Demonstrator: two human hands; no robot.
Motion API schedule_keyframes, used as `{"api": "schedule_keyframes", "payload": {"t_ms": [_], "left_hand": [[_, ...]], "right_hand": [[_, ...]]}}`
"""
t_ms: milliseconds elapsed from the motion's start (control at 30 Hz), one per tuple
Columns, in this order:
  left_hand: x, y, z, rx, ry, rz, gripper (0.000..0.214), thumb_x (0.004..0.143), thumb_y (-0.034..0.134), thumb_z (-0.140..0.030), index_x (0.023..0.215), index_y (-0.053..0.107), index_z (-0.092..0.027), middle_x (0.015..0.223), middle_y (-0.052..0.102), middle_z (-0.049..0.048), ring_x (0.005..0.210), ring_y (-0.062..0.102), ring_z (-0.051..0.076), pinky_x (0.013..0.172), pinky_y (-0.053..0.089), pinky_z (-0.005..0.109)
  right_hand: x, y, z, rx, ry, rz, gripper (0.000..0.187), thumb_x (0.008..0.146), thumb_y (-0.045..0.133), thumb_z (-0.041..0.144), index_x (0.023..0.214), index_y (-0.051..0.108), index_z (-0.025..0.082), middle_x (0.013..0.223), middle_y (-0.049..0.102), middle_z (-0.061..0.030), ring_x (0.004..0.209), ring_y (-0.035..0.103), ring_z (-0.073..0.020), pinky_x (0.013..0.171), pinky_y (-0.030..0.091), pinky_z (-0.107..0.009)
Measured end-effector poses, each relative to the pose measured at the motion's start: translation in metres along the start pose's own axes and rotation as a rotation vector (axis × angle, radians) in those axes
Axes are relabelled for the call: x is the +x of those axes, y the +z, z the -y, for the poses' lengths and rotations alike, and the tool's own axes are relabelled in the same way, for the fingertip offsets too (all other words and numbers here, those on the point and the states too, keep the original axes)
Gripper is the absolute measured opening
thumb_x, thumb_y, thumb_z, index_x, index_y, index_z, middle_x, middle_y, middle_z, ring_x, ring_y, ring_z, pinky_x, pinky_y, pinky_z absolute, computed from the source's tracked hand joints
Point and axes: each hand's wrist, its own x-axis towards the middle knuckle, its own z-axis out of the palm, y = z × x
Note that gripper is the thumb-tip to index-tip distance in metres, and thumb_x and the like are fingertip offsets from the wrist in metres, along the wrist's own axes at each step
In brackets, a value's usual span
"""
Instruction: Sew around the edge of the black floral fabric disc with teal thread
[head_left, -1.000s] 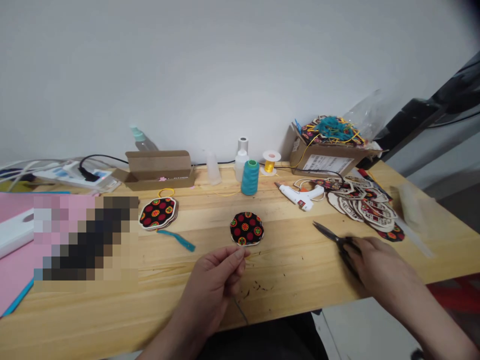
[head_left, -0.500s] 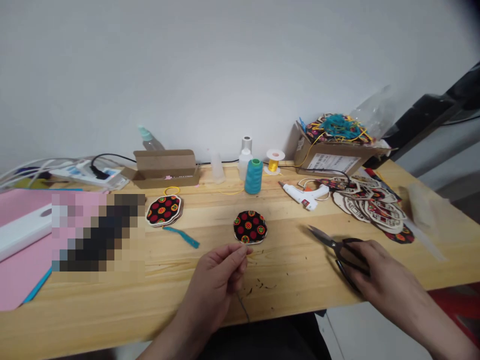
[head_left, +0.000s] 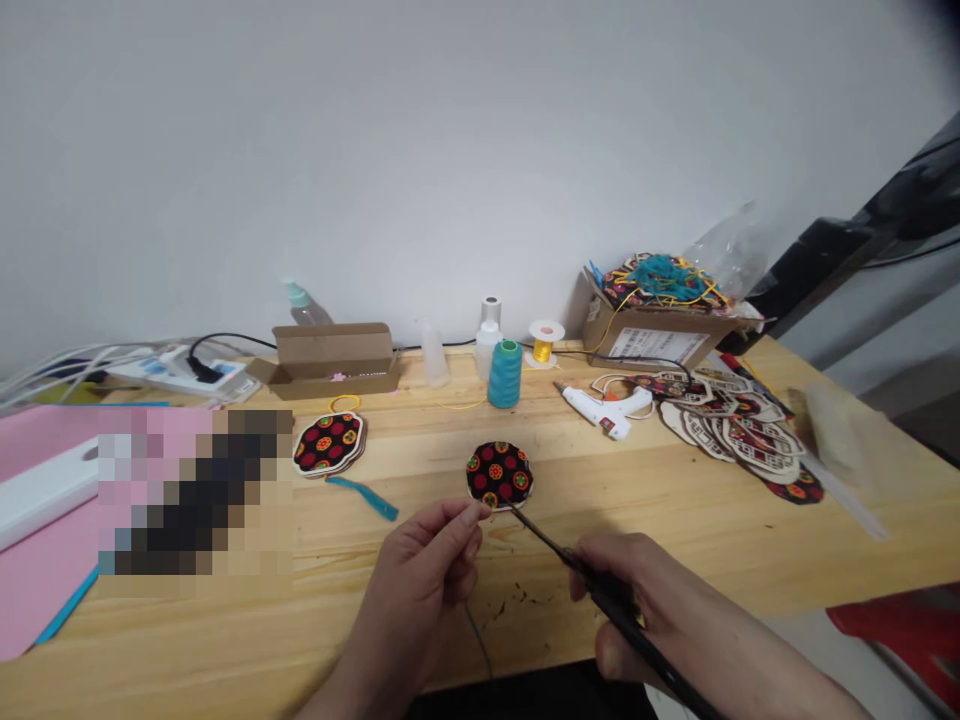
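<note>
Near the front edge of the wooden table (head_left: 675, 520), the right hand (head_left: 645, 620) grips black scissors (head_left: 592, 590), fingers wrapped round the handles. Their long axis runs diagonally, blades pointing toward ten o'clock, tips just beside the round patterned fabric piece (head_left: 499, 474). At nine o'clock from the tips, the left hand (head_left: 427, 580) pinches thumb against forefinger, probably on a thin thread, too fine to confirm. At twelve o'clock from the fabric piece stands a teal thread spool (head_left: 505, 373); a white glue gun (head_left: 607, 408) lies at two o'clock.
</note>
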Motion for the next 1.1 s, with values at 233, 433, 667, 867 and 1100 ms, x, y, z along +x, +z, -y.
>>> {"api": "schedule_keyframes", "payload": {"t_ms": [233,433,667,867,1100], "left_hand": [[0.001,0.002,0.000,0.074,0.026,0.026,0.014,0.072,0.066,-0.028,0.071,0.064,-0.014,0.048,0.038,-0.0073,0.042,0.026,0.004,0.040,0.018,0.019],[0.002,0.002,0.000,0.237,0.055,0.035,0.018,0.073,0.064,-0.032,0.073,0.065,-0.015,0.048,0.037,-0.0067,0.043,0.028,0.005,0.041,0.020,0.019],[0.008,0.001,-0.001,0.349,0.060,0.055,0.021,0.076,0.061,-0.035,0.068,0.063,-0.016,0.049,0.035,-0.0064,0.044,0.027,0.006,0.041,0.020,0.020],[0.011,0.003,-0.001,0.368,0.054,0.043,0.020,0.075,0.062,-0.035,0.068,0.064,-0.016,0.049,0.035,-0.0060,0.045,0.027,0.007,0.042,0.021,0.020],[0.011,0.002,-0.002,0.367,0.052,0.023,0.020,0.073,0.063,-0.035,0.072,0.067,-0.015,0.047,0.034,-0.0066,0.044,0.026,0.007,0.041,0.020,0.019]], "right_hand": [[0.013,0.004,0.001,-0.001,0.013,0.076,0.021,0.067,0.067,0.034,0.073,0.058,0.016,0.064,0.049,0.0035,0.058,0.037,-0.0090,0.051,0.030,-0.021],[0.024,0.004,0.010,-0.013,-0.005,0.077,0.022,0.070,0.067,0.037,0.068,0.058,0.017,0.061,0.050,0.0058,0.055,0.035,-0.0074,0.046,0.025,-0.020],[0.030,0.001,0.015,0.028,-0.023,0.099,0.020,0.077,0.059,0.033,0.068,0.063,0.017,0.059,0.054,0.0046,0.053,0.039,-0.0069,0.046,0.026,-0.020],[0.032,0.000,0.006,0.028,0.007,0.094,0.017,0.076,0.060,0.030,0.068,0.061,0.015,0.059,0.052,0.0044,0.053,0.035,-0.0068,0.046,0.026,-0.019],[0.034,0.002,0.002,0.020,-0.014,0.100,0.014,0.076,0.059,0.026,0.067,0.059,0.015,0.059,0.053,0.0041,0.052,0.037,-0.0070,0.047,0.026,-0.020]]}}
